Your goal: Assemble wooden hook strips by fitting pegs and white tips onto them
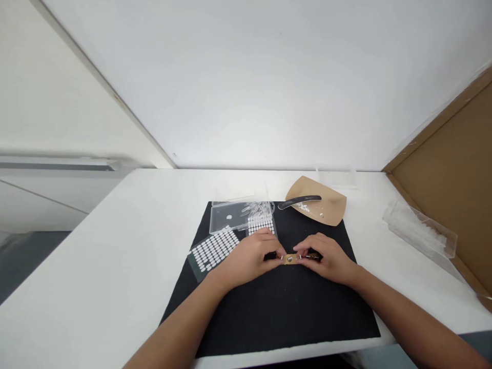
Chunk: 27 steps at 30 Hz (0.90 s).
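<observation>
Low over the black mat [284, 318], a small tan strip [290, 259] with a shiny spot at its middle spans the gap between my hands. My left hand [251, 256] pinches its left end between thumb and fingertips. At the other end, my right hand [330, 259] has thumb and fingers closed on the strip. A slim dark brown piece [313, 255] shows among the right fingers; where it joins the strip is hidden. Beside my left wrist lies a dark sheet of white ovals [215, 251], and a second such sheet [260, 223] is partly behind my left hand.
Behind the sheets is a clear plastic box [226, 218] with thin clear sticks. A curved black file [300, 202] rests on a tan card [330, 207] with small white bits. To the right are a clear tray [423, 233] of translucent pieces and a cardboard wall [449, 169].
</observation>
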Motion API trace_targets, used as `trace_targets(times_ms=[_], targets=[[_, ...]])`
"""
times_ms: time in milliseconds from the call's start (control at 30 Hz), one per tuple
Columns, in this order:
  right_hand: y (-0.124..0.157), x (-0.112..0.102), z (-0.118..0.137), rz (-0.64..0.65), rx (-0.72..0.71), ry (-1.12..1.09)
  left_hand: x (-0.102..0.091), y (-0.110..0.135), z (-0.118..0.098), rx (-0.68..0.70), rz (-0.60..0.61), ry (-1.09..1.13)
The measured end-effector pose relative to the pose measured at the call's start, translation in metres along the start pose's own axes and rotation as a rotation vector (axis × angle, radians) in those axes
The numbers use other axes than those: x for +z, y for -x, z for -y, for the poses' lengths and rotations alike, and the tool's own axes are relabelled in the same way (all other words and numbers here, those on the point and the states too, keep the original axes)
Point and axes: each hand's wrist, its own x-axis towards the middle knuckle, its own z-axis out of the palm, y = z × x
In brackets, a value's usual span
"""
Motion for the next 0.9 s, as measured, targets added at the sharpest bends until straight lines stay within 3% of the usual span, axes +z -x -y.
trace_targets(times_ms=[467,900], targets=[[0.0016,-0.0052,0.0001,0.055,0.027,-0.014,-0.0021,0.0016,-0.0010,-0.028,0.022,0.014],[0.0015,-0.0006,0.0022,0.010,0.071,-0.007,-0.0034,0.0013,-0.0010,-0.057,0.042,0.017]])
